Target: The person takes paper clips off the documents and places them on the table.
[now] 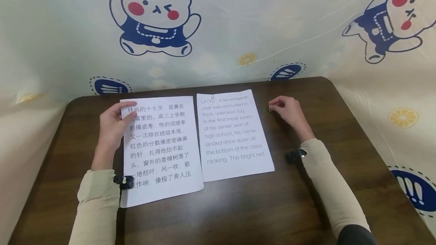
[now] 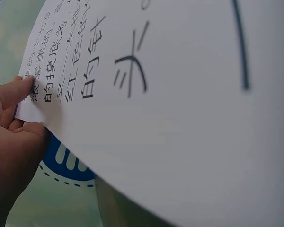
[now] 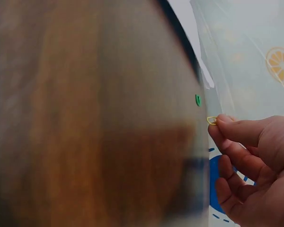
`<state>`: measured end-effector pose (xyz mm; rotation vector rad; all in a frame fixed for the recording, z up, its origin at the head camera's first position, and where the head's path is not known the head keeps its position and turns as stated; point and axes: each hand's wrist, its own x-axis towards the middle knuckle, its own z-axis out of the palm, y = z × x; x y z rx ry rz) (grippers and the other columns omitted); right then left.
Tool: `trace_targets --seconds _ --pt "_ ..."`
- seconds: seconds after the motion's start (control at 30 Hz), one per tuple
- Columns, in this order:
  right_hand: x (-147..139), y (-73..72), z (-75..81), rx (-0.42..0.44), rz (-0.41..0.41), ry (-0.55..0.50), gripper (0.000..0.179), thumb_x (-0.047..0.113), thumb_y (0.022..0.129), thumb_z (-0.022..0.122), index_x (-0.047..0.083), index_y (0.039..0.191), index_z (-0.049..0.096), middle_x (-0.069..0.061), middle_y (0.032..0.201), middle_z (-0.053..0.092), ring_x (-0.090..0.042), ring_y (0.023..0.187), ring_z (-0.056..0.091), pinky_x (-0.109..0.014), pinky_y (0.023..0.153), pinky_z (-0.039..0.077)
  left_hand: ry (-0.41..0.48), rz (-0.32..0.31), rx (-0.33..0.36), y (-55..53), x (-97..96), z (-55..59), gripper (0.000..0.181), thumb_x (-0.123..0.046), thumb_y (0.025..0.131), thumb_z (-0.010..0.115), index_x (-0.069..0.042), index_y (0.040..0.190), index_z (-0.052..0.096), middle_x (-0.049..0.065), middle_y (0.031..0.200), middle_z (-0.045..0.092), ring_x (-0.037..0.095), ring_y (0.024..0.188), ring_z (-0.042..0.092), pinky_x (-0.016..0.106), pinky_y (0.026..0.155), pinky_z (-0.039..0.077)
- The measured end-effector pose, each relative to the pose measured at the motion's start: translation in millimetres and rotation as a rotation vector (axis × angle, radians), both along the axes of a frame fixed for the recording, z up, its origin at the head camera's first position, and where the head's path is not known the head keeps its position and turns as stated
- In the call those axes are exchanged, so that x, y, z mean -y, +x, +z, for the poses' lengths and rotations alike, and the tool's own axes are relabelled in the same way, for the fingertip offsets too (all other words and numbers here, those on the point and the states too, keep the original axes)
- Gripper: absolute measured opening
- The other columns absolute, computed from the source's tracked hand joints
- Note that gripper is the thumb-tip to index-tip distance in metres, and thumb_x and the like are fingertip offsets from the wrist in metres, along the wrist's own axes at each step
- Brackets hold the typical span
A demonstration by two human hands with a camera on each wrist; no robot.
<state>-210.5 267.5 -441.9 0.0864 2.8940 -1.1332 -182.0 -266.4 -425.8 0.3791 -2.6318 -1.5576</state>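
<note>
My left hand (image 1: 111, 127) grips the upper left edge of a white sheet (image 1: 160, 146) printed with large Chinese characters. In the left wrist view the thumb lies on the sheet's face (image 2: 180, 137), and the other fingers are partly hidden behind it. Between the thumb and forefinger of my right hand (image 1: 288, 112) is a small yellow paper clip (image 3: 211, 120), pinched at one end. Just left of those fingertips, a green paper clip (image 3: 198, 100) lies on the dark wooden table (image 1: 238, 207).
Beside the Chinese page lies a sheet of English text (image 1: 235, 135), a paper clip (image 1: 212, 96) at its top edge. Behind the table hangs a pale cloth (image 1: 218, 29) with cartoon bears. Both wrists wear dark camera straps.
</note>
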Motion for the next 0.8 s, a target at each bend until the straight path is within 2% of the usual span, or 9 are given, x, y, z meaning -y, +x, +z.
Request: trace_targets --seconds 0.1,0.23,0.43,0.53,0.7,0.8 --pt "-0.9 0.3 -1.1 0.019 0.012 0.015 0.021 0.017 0.098 0.065 0.009 0.118 0.070 -0.016 0.121 0.070 -0.031 0.103 0.063 -0.048 0.096 0.057 0.007 -0.002 -0.013 0.6 0.0 0.1 0.043 -0.033 0.096 0.066 -0.027 0.138 0.061 0.006 0.139 0.060 -0.001 0.089 0.068 0.011 0.077 0.056" --pt "-0.9 -1.0 -4.0 0.000 0.032 0.034 0.020 0.014 0.098 0.065 0.007 0.116 0.070 -0.017 0.119 0.070 -0.031 0.101 0.063 -0.048 0.095 0.057 0.021 -0.009 -0.026 0.0 0.5 0.3 0.041 -0.028 0.096 0.066 -0.024 0.137 0.062 0.006 0.136 0.061 -0.002 0.088 0.067 0.010 0.075 0.056" --pt "0.8 -3.5 -3.8 0.019 0.063 0.084 0.022 0.012 0.098 0.063 0.006 0.120 0.068 -0.018 0.118 0.069 -0.031 0.100 0.061 -0.047 0.094 0.057 0.001 0.005 -0.014 1.3 0.5 0.6 0.043 -0.030 0.096 0.066 -0.025 0.138 0.061 0.003 0.134 0.061 -0.003 0.088 0.067 0.010 0.076 0.056" --pt "0.2 -3.4 -4.4 0.031 0.063 0.095 0.025 0.013 0.100 0.061 0.006 0.123 0.067 -0.019 0.122 0.068 -0.032 0.103 0.061 -0.048 0.095 0.057 0.006 -0.001 -0.012 1.1 1.1 0.2 0.042 -0.029 0.096 0.066 -0.024 0.138 0.061 0.004 0.134 0.061 -0.002 0.088 0.067 0.010 0.076 0.056" --pt "-3.8 -2.5 -0.8 -0.011 0.048 0.080 0.027 0.016 0.101 0.061 0.006 0.125 0.067 -0.019 0.128 0.067 -0.035 0.111 0.063 -0.051 0.100 0.055 0.006 -0.012 -0.016 -0.1 1.1 1.9 0.042 -0.030 0.097 0.065 -0.024 0.138 0.061 0.003 0.133 0.061 -0.003 0.087 0.067 0.011 0.076 0.056" --pt "-7.5 -1.0 3.2 -0.026 0.047 0.070 0.029 0.018 0.101 0.060 0.006 0.127 0.066 -0.019 0.131 0.066 -0.036 0.115 0.063 -0.051 0.102 0.054 0.011 -0.015 -0.009 -0.7 -0.2 1.7 0.043 -0.031 0.097 0.065 -0.025 0.139 0.060 0.006 0.138 0.059 -0.002 0.089 0.067 0.011 0.077 0.056"
